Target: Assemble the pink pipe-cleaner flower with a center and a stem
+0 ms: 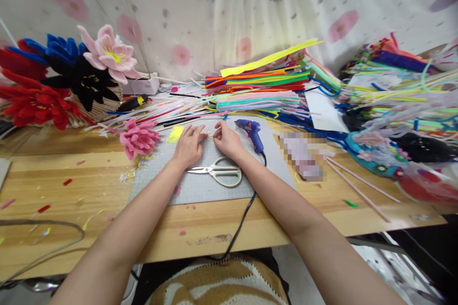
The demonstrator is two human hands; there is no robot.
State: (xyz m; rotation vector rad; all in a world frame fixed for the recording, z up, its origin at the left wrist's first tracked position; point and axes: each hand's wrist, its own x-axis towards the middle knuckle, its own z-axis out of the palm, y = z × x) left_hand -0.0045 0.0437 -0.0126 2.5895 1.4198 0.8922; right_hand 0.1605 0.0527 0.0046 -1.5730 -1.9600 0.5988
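Both hands are close together over the grey cutting mat [150, 186]. My left hand [190, 145] rests palm down, its fingers bent and somewhat apart, beside small pale thread-like bits [207, 136] on the mat. A few centimetres to the right, my right hand [228, 141] has thumb and fingers drawn together; anything between the tips is too small to make out. White-handled scissors [225, 172] lie below the hands, blades to the left. A blue glue gun [252, 134] lies right of my right hand. Yellow material [175, 134] is at the left hand's far side.
A pink fuzzy flower [139, 138] lies left of the mat. Larger fuzzy flowers [110, 52] stand at the back left. Bundled pipe cleaners [265, 78] line the back. The glue gun's black cord [246, 212] runs off the table's front edge. Scraps [67, 182] dot the wood.
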